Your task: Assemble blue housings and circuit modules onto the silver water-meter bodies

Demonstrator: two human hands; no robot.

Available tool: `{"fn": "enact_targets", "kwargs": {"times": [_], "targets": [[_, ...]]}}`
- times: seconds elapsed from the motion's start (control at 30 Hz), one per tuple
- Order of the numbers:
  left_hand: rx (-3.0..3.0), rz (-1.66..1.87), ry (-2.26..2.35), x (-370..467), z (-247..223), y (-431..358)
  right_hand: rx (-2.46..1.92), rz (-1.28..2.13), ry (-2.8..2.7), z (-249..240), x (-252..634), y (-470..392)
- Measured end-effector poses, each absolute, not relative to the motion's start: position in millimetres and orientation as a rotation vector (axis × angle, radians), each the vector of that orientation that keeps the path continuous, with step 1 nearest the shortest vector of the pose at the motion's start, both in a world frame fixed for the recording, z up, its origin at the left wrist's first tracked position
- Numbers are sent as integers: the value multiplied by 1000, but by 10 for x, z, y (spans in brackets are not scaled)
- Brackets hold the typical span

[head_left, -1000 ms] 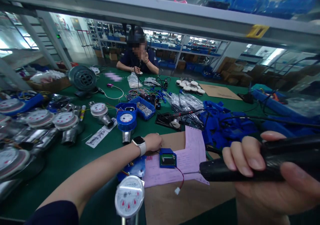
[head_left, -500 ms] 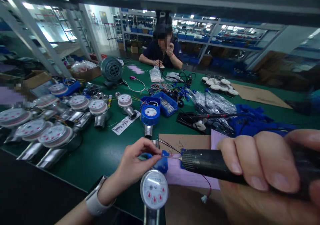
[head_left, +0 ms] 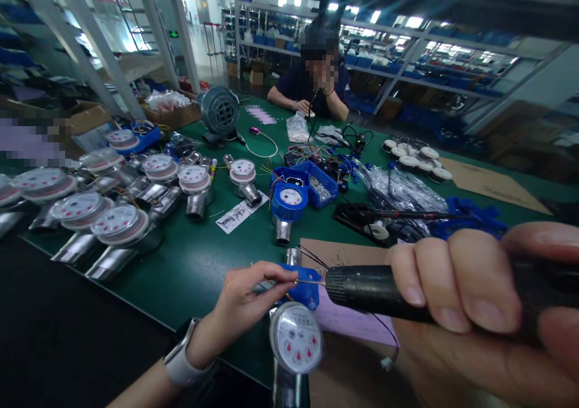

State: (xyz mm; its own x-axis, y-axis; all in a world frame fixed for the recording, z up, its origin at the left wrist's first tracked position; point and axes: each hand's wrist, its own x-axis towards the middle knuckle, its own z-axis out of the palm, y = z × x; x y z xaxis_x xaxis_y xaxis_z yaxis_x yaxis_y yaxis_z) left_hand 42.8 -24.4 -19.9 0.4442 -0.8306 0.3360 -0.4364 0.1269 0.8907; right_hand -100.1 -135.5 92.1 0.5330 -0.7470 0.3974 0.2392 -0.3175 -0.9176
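Observation:
My right hand (head_left: 456, 284) is wrapped round a black electric screwdriver (head_left: 362, 288), held level with its thin bit (head_left: 311, 282) pointing left. At the bit's tip, the thumb and forefinger of my left hand (head_left: 244, 293) are pinched together; anything between them is too small to name. Just behind the fingertips is a blue plastic part (head_left: 310, 293), partly covered by my hand and the bit. Below them sits a water meter (head_left: 296, 338) with a round white dial, red pointers and a metal pipe end towards me.
Several water meters (head_left: 120, 224) crowd the left of the green table (head_left: 190, 275). Ahead stand a blue-cased meter (head_left: 289, 198) and a blue bin (head_left: 323, 184) of small metal pieces. A pink sheet (head_left: 357, 323) lies on cardboard. Across the table sits a person (head_left: 289, 88).
The view has swung, so the table's things appear further right. The bit's tip and my left fingertips stay together, now in front of the blue part.

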Motion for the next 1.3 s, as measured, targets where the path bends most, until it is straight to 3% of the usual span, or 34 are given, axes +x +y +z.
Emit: {"fn": "enact_targets", "kwargs": {"times": [0.2, 0.4, 0.57, 0.67, 0.83, 1.3], "targets": [[1624, -157, -1306, 416, -309, -128, -1450, -1093, 227, 800, -700, -1466], [1412, -455, -1657, 368, -397, -14, -1409, -963, 121, 500, -539, -1501], [1758, -263, -1135, 422, -559, -114, -1395, -933, 51, 426, -517, -1475], [1882, -513, -945, 463, -617, -242, -1386, -912, 59, 429, -502, -1459], [1755, -886, -863, 444, -654, -422, -1395, -862, 72, 396, -497, -1452], [1593, -931, -699, 414, -711, -543, -1515, -832, 81, 346, -431, -1439]]}}
